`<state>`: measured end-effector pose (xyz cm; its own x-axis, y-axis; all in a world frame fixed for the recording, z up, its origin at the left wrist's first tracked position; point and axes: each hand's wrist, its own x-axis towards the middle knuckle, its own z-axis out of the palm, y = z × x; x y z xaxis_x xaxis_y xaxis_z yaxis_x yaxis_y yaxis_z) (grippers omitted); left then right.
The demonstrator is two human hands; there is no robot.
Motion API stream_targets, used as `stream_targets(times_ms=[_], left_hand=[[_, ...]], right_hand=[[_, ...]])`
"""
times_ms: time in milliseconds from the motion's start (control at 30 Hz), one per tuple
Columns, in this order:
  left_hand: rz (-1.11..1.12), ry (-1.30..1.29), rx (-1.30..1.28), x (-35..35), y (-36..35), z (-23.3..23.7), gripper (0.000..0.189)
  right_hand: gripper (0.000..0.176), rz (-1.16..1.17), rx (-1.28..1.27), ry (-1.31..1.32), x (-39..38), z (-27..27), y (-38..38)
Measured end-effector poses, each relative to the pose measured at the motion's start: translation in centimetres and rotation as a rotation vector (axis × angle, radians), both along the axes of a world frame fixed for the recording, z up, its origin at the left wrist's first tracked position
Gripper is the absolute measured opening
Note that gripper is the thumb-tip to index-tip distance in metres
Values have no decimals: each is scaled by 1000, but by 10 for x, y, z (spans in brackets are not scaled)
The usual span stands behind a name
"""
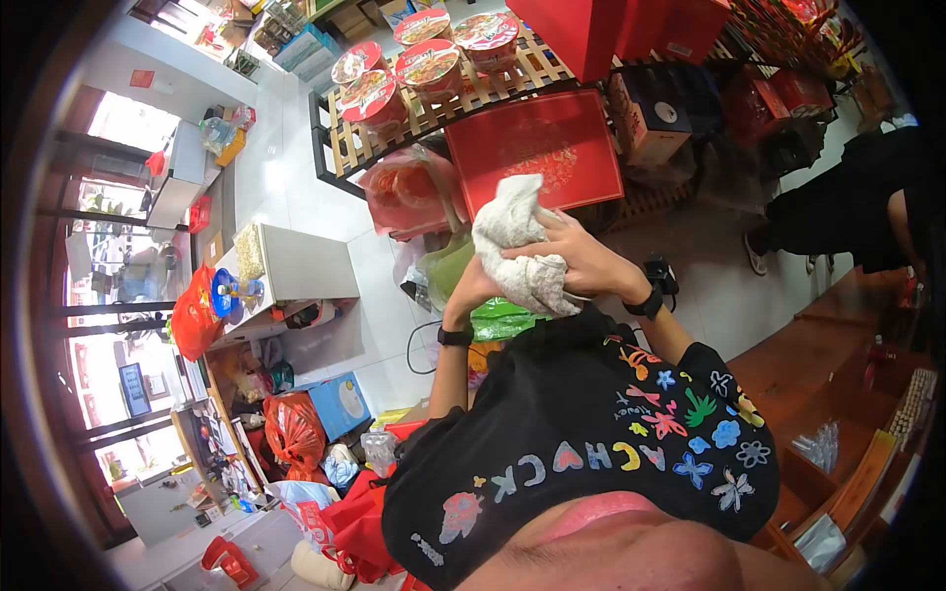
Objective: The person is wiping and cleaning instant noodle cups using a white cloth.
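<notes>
A crumpled off-white cloth (517,241) is bunched between my two hands in front of my chest. My right hand (581,254) presses over it from the right, fingers bent across the fabric. On the left side my left hand (476,288) grips the same cloth, its fingers mostly hidden behind the folds. Just beyond the cloth lies a large red gift box (537,148) with a gold pattern, on the low part of a slatted rack (537,77). Dark bands circle both wrists.
Several red-lidded instant noodle cups (429,67) stand on the rack. A white cabinet (305,264) is at left, near a red plastic bag (294,430) and a blue box (340,404). Another person in black clothing (843,202) stands at right, beside wooden furniture (788,364).
</notes>
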<state>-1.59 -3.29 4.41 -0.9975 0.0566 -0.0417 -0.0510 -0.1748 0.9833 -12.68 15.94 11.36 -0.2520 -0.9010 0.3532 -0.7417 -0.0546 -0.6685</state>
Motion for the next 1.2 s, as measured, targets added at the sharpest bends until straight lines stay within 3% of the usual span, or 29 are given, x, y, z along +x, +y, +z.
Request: stream_targets(times_ms=[133, 233, 267, 333, 400, 467, 567, 633, 700, 733, 767, 833, 867, 967, 1000, 1100, 1200], left_hand=[[-67, -238, 136, 23, -9, -41, 80], [-77, -171, 156, 29, -7, -65, 82], [-151, -104, 162, 32, -11, -77, 95], [-112, -97, 173, 29, 2, -52, 106], [-174, -129, 272, 30, 2, -52, 120], [-159, -85, 257, 30, 5, -45, 119], [-137, -45, 198, 28, 13, -12, 107], [-168, -90, 120, 28, 9, -7, 99], [-93, -28, 11, 27, 14, 0, 79], [-47, -5, -56, 28, 16, -2, 73], [-1, 17, -122, 28, 19, -5, 67], [182, -136, 24, 30, 29, -22, 53], [276, -213, 97, 31, 34, -33, 47], [436, -293, 236, 30, 39, -66, 36], [425, -330, 321, 30, 41, -59, 34], [407, -332, 592, 35, 46, -67, 39], [284, -461, 1111, 38, 48, -68, 46]], right_hand=[[43, 145, 47, -123, -2, -10, -6], [39, 169, 84, -279, -3, -2, -7], [38, 137, 103, -371, -2, -1, -7], [36, -3, 123, -619, 3, -10, -5], [34, -126, 69, -705, 1, -40, 1], [35, -187, 22, -793, -1, -80, 6], [39, -173, -54, -979, 6, -88, 19], [41, -151, -70, -1417, 8, -122, 29], [41, -109, -97, -1749, 7, -143, 30], [40, -139, -180, -1850, 16, -101, 29], [40, -166, -187, -1786, 18, -94, 30], [40, -218, -199, -1659, 22, -83, 30], [40, -224, -245, -1731, 27, -72, 31], [39, -246, -416, -1872, 33, -132, 30], [37, -308, -423, -1979, 41, -119, 30], [35, -576, -394, -1640, 44, -124, 23], [26, -463, -308, -1237, 40, -130, 19]])
